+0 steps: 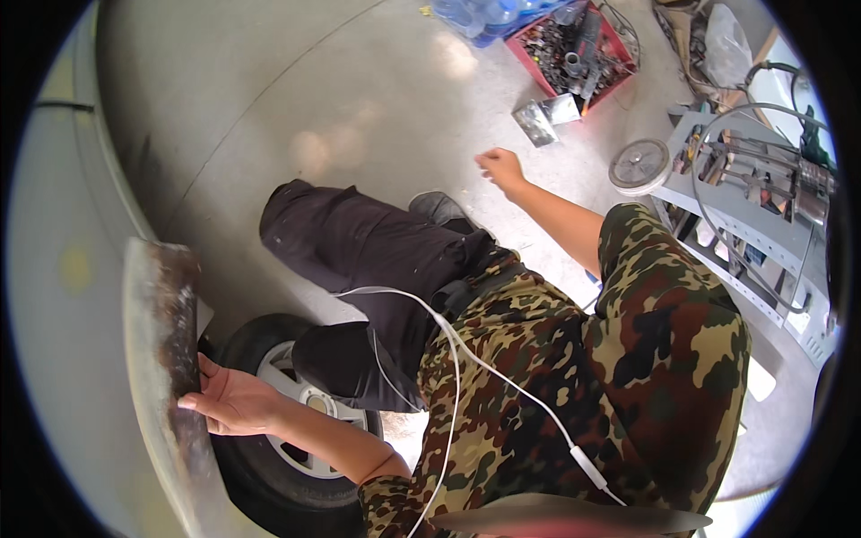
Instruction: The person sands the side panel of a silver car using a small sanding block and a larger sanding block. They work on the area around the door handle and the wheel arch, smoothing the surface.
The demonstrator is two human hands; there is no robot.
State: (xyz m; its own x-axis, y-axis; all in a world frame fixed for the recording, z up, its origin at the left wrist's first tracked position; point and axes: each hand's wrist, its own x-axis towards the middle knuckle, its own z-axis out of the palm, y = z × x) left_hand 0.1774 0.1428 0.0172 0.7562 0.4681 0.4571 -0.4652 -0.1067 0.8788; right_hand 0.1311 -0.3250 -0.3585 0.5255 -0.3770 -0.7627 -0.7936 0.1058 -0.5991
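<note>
My left hand (229, 401) is closed on the edge of a car body panel (170, 341), thumb on the near face and fingers partly hidden behind it. That edge is dark, scraped and rusty, beside a smooth pale outer surface. Just beyond my left wrist lies a car wheel (300, 475) with a black tyre and silver spokes. My right hand (502, 169) is held out over the concrete floor, away from the panel. Its fingers are loosely curled, with nothing visible in them. A shiny metal tin (535, 124) lies nearest to it, apart from the hand.
A red crate (529, 67) of small metal parts stands at the far side, beside blue-wrapped plastic bottles (484, 16). At right is a grey tool cart (744, 215) with tools, a hose and a small wheel (639, 164). A white cable (502, 381) hangs across my front.
</note>
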